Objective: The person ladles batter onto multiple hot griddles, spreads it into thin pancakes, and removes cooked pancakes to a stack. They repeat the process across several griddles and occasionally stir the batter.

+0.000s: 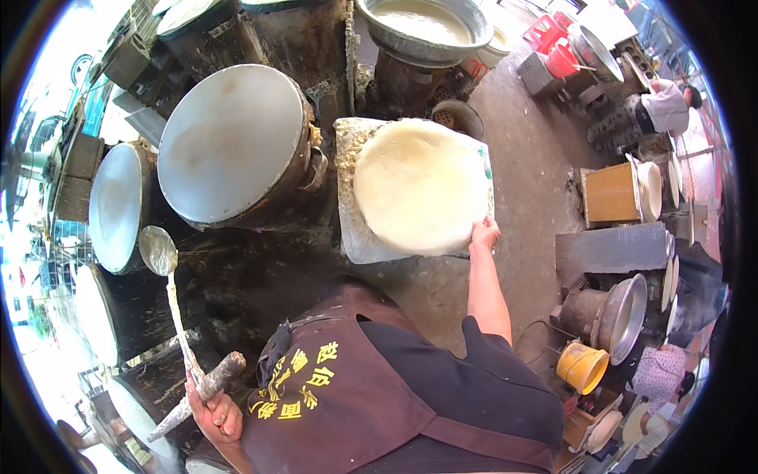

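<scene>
My left hand (pixel 219 419) is closed around a long-handled metal ladle (pixel 159 252) coated in pale batter. The same hand also holds a batter-smeared wooden tool with a thick crossbar (pixel 222 376). My right hand (pixel 485 234) pinches the near right edge of a large, round, pale dough sheet (pixel 420 186). That sheet lies on a square board covered with plastic (pixel 379 244), with dough scraps along its left side. Whether other sheets lie beneath it is hidden. Left of the board is a large round griddle (pixel 231 145) with brownish marks on its bare top.
More round griddles (pixel 116 207) curve along my left. A wide metal basin (pixel 423 23) of pale batter stands beyond the board. Across the concrete floor (pixel 524 160) are a yellow bucket (pixel 583 364), another metal basin (pixel 628 320) and a person (pixel 666 106). Other people work at lower right.
</scene>
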The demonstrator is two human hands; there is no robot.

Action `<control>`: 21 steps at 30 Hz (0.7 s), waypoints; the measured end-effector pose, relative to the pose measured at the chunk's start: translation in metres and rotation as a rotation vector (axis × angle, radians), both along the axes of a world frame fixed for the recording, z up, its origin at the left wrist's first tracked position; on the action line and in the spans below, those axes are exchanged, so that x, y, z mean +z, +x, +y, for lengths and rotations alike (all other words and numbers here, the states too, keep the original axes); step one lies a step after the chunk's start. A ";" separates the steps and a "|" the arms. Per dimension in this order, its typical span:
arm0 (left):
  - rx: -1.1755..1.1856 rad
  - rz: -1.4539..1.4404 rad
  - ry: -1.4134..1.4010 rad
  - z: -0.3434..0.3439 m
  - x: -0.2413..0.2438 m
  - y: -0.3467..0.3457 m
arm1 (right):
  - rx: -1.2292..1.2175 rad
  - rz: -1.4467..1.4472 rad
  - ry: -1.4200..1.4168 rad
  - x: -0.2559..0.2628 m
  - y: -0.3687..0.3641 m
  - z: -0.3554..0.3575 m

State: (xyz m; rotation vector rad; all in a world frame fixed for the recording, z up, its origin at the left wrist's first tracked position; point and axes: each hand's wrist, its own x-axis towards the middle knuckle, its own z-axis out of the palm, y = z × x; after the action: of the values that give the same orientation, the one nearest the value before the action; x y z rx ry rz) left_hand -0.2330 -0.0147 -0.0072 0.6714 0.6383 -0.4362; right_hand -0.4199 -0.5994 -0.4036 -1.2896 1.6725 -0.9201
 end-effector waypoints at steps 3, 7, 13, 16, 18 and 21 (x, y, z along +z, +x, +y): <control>0.036 0.010 -0.013 -0.007 -0.003 -0.002 | 0.034 0.318 0.105 -0.001 -0.008 -0.001; 0.099 0.005 -0.076 0.000 -0.013 -0.015 | 0.106 0.400 0.013 -0.012 -0.019 -0.021; 0.093 -0.054 -0.159 0.012 -0.023 -0.043 | 0.468 0.900 -0.450 0.074 0.054 -0.031; 0.083 -0.122 -0.075 0.015 -0.010 -0.061 | 0.764 0.472 -0.508 0.137 0.167 0.023; 0.064 -0.153 0.019 0.020 -0.003 -0.077 | 1.060 0.190 -0.569 0.181 0.233 0.102; 0.122 -0.149 0.130 0.030 -0.002 -0.119 | 1.635 -0.274 -0.365 0.255 0.279 0.276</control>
State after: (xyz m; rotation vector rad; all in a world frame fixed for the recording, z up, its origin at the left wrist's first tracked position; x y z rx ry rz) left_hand -0.3519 0.0151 -0.0091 0.7759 0.5661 -0.2301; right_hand -0.1409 -0.3238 -0.1484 -2.0021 -0.0940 -0.2772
